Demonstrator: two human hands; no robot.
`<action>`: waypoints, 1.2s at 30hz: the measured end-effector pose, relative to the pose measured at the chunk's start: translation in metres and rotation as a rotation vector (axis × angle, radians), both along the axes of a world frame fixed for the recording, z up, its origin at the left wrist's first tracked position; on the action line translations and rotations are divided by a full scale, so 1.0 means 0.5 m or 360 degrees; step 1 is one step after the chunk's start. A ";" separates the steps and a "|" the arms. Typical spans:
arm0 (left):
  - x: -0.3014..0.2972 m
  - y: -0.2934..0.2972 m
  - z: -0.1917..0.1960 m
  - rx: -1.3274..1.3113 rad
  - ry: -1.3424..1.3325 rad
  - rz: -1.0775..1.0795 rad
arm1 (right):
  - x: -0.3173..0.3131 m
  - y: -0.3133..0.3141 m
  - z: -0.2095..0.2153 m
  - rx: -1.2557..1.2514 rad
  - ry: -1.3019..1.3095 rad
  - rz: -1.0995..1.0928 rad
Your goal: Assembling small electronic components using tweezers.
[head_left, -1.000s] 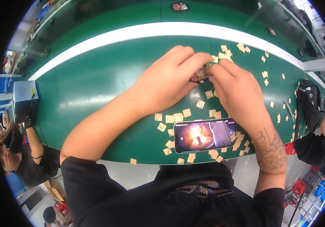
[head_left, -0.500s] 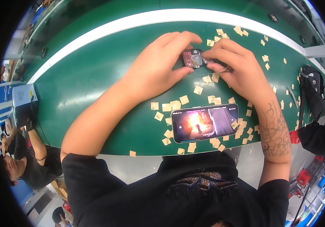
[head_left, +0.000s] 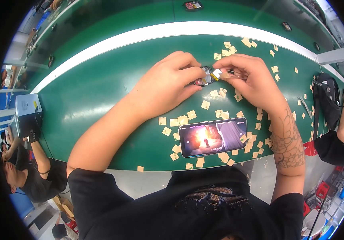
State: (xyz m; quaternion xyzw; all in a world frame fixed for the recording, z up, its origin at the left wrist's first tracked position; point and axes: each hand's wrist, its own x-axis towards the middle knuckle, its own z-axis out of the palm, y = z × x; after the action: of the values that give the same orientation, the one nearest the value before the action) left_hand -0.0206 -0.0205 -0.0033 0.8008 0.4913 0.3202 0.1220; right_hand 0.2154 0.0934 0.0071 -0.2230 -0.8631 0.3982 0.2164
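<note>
Around a small black-cased electronic device (head_left: 207,77) my left hand (head_left: 172,76) is closed, its fingers over the left side of the case. Part of a red circuit board shows inside the case, and the rest is under my fingers. A small silver battery (head_left: 217,74) with a yellow edge is tilted at the device's right side. My right hand (head_left: 246,76) pinches at the battery. A slim metal tool, seemingly tweezers (head_left: 231,72), shows between the right fingers, mostly hidden.
A phone (head_left: 213,138) playing a video lies on the green table (head_left: 84,108), amid many small beige paper squares (head_left: 191,115). Beyond a white rail (head_left: 172,29), similar devices (head_left: 192,5) sit on a green strip. Loose tweezers (head_left: 304,106) and a black bag (head_left: 327,94) are at right; people sit both sides.
My left fingers have come down over the device. The battery now shows in view, lifted and tilted in my right hand. The whole view has shifted slightly, and another device appears beyond the rail.
</note>
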 end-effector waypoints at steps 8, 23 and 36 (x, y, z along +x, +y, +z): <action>-0.002 0.002 -0.001 0.0097 0.0123 -0.0018 | -0.026 -0.028 0.010 0.0290 -0.0069 -0.0051; 0.005 -0.005 0.006 0.0027 -0.0006 0.0030 | -0.042 -0.055 -0.002 0.0316 -0.0019 -0.0115; 0.012 0.016 0.018 -0.0017 -0.0082 0.0030 | -0.041 -0.050 0.022 0.0193 -0.0131 -0.0294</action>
State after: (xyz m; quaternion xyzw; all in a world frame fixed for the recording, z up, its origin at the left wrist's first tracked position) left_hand -0.0147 -0.0126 0.0055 0.7869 0.4972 0.3394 0.1358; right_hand 0.1947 0.0686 0.0180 -0.3041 -0.8696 0.3140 0.2295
